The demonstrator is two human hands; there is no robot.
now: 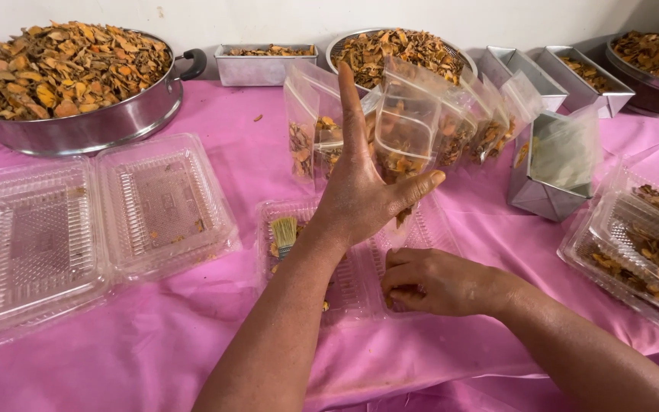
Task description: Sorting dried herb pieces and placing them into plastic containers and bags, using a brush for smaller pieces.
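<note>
Over crinkled pink cloth [192, 114], left hand [364, 194] lifts a clear pouch [408, 126].

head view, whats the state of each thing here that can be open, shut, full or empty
left hand: raised, holding a pouch
pouch: clear, open, partly filled with dried slices
right hand: curled, resting in the middle tray
middle tray: open, almost empty
clamshell box: open, empty but for crumbs
big pan: heaped full
brush: lying in the tray
</note>
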